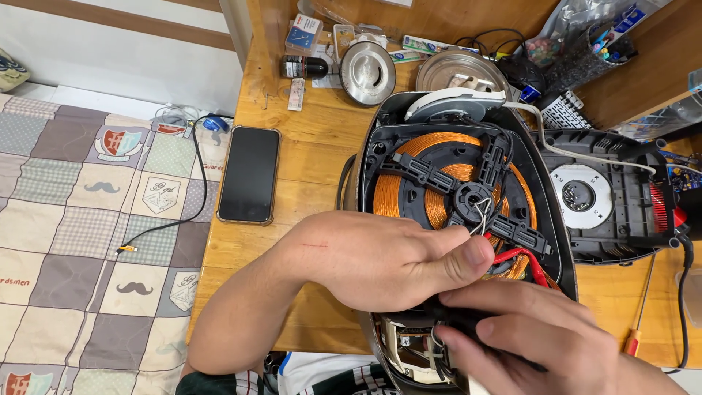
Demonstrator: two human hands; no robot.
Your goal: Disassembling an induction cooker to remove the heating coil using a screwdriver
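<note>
An opened cooker body lies on the wooden table, showing an orange copper coil under a black cross-shaped bracket. My left hand rests over the near side of the coil, its thumb and fingers pinched at thin white wires beside red wires. My right hand sits just below it, fingers curled around a dark part at the cooker's near edge; what that part is stays hidden.
A black phone lies left of the cooker. A detached black base panel with a white disc lies to the right. Round metal parts, a small dark bottle, and an orange-handled screwdriver lie around. A patchwork blanket lies beyond the table's left edge.
</note>
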